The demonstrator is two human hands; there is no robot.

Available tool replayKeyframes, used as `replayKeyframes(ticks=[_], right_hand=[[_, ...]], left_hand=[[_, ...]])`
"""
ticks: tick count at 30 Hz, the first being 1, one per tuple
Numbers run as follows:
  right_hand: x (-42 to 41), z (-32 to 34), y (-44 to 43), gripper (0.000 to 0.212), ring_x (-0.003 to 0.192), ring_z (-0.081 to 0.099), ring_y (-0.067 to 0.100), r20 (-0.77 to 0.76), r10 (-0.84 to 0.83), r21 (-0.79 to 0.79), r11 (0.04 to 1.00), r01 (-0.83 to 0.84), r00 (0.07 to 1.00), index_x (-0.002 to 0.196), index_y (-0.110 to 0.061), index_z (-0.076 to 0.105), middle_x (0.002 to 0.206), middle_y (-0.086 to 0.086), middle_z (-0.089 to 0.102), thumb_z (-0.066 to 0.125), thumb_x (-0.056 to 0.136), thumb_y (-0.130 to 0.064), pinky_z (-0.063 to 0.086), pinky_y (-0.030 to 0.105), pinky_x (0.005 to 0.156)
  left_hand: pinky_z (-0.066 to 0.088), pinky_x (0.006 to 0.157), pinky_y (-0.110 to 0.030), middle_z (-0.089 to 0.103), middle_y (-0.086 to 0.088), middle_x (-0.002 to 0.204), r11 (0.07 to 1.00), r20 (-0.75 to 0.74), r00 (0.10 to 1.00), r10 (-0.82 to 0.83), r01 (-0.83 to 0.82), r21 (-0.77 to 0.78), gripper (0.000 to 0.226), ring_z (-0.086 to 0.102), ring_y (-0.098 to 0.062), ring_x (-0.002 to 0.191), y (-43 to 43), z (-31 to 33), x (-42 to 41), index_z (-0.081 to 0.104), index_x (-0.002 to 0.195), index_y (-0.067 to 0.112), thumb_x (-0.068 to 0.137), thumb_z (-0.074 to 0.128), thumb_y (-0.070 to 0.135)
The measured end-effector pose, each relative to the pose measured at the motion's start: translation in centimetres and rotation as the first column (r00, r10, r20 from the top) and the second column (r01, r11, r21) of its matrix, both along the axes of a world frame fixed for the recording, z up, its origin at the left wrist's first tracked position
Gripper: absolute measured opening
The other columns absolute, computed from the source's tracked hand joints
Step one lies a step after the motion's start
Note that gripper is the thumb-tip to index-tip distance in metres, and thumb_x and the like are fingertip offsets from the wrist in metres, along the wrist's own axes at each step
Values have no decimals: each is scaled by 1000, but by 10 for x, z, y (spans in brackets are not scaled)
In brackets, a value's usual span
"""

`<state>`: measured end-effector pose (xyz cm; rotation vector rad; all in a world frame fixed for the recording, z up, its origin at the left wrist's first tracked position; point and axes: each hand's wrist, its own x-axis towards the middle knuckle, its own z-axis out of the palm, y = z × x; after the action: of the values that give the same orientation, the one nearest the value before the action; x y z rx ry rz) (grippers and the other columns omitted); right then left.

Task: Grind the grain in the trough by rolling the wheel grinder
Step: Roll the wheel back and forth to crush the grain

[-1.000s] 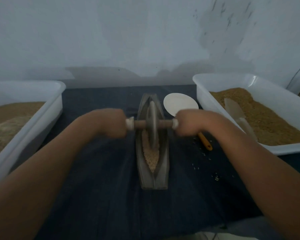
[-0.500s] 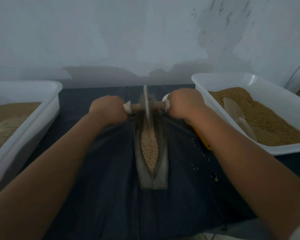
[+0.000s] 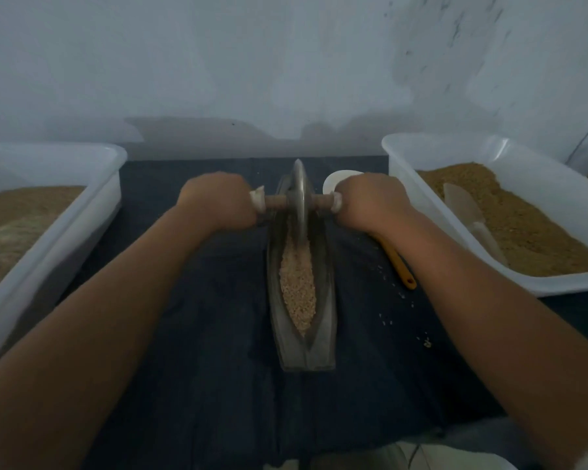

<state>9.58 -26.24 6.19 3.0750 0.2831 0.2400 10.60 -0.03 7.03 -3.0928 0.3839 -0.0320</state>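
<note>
At the trough far end the wheel is held, axle crosswise, gripped with curled fingers by left hand and right hand. Grain lies nearer than wheel, along trough's long axis; hands level.

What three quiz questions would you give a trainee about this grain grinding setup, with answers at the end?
1. Where along the trough does the wheel grinder stand?
2. True or false: only the left hand grips the grinder's handle.
3. The yellow-handled spoon lies: A in the trough, B on the cloth right of the trough, C on the wheel grinder.
Key: 1, at the far end, away from the person. 2, false; the right hand grips the other end. 3, B.
</note>
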Motion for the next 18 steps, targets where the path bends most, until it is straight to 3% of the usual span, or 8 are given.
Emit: replayKeyframes(ticks=[3, 5, 7, 8, 10, 11, 14, 18], right_hand=[[-1, -6, -1, 26, 67, 59, 18, -60, -55, -19, 998, 54, 997, 69, -27, 65, 72, -5, 63, 46, 80, -43, 38, 31, 56], [-19, -10, -6, 22, 72, 61, 16, -176, -25, -18, 1000, 22, 984, 73, -27, 65, 76, -6, 64, 53, 85, -41, 44, 33, 61], [-49, -11, -12, 21, 61, 62, 9, -297, 46, 13, 999, -44, 954, 69, -28, 65, 65, -5, 65, 56, 79, -43, 46, 31, 55], [-66, -9, -13, 19, 53, 61, 6, -351, 79, 30, 997, -73, 933, 71, -32, 67, 60, -7, 66, 54, 74, -46, 44, 29, 49], [-88, -3, -11, 20, 45, 59, 5, -425, 151, 58, 989, -139, 892, 84, -61, 60, 64, -34, 62, 51, 69, -51, 40, 25, 43], [-90, -3, -11, 21, 45, 58, 4, -437, 165, 59, 986, -154, 884, 84, -66, 57, 65, -40, 59, 51, 70, -51, 38, 24, 43], [-59, -7, -10, 21, 58, 61, 8, -356, 114, 17, 993, -116, 928, 68, -31, 65, 62, -7, 64, 54, 76, -47, 40, 28, 49], [-3, -11, -3, 31, 65, 55, 17, -11, -5, -35, 999, 5, 1000, 69, -24, 62, 71, -6, 61, 43, 78, -47, 30, 28, 53]], left_hand=[[54, 71, -38, 60, 3, 77, 998, -71, 997, -43, 46, 36, 39, 57, -19, 70, -5, 7, 2, 60, 74, 24, 71, 55, 63], [57, 73, -36, 60, 3, 75, 993, -144, 985, -98, 107, 55, 25, 57, -18, 67, 1, 4, -17, 56, 71, 23, 81, 65, 44], [52, 60, -27, 62, 4, 71, 986, -226, 964, -139, 157, 62, 19, 60, -14, 63, 13, -3, -50, 57, 69, 21, 80, 68, 32], [47, 53, -24, 63, 5, 67, 982, -255, 954, -157, 177, 58, 17, 60, -10, 60, 19, -7, -66, 59, 68, 20, 78, 68, 31], [38, 44, -16, 62, 7, 61, 976, -298, 936, -189, 213, 51, 17, 58, -2, 55, 31, -13, -88, 60, 67, 19, 74, 66, 34], [36, 44, -15, 61, 7, 60, 976, -313, 930, -193, 216, 38, 19, 58, -1, 54, 34, -16, -92, 59, 67, 19, 73, 66, 35], [51, 58, -25, 58, 7, 64, 986, -207, 966, -153, 164, 37, 24, 60, -13, 60, 24, -12, -70, 56, 65, 19, 78, 64, 39], [53, 69, -37, 61, 3, 75, 1000, 0, 1000, -16, 16, 6, 39, 61, -23, 72, 0, 6, -14, 61, 71, 23, 75, 52, 61]])
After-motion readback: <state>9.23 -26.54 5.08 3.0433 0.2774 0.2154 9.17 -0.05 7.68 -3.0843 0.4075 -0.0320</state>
